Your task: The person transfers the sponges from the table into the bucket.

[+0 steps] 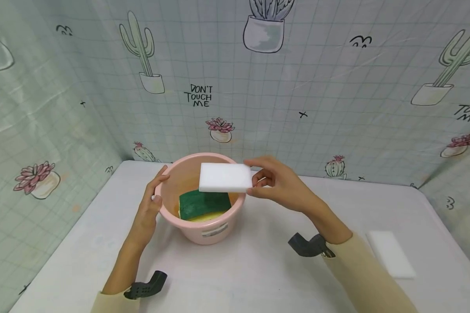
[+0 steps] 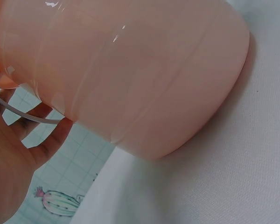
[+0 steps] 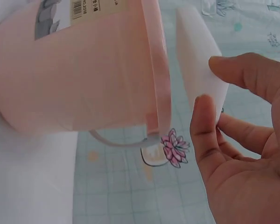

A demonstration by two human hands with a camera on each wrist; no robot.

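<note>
A pink bucket (image 1: 188,228) stands upright on the table, a label on its near side. My left hand (image 1: 144,217) grips its left rim, fingertips over the edge; in the left wrist view the fingers touch the wall beside the pale handle (image 2: 25,115). Above the bucket's opening, my right hand (image 1: 286,187) pinches the right end of a white sponge block (image 1: 224,177) between thumb and fingers. In the right wrist view the block (image 3: 196,56) is just past the rim. Inside the bucket lies a green and yellow scouring sponge (image 1: 203,203), partly covered by the white one.
Another white sponge block (image 1: 391,254) lies flat on the right of the white table (image 1: 258,278), close to my right sleeve. A cactus-printed curtain (image 1: 258,95) hangs behind the table and along its sides.
</note>
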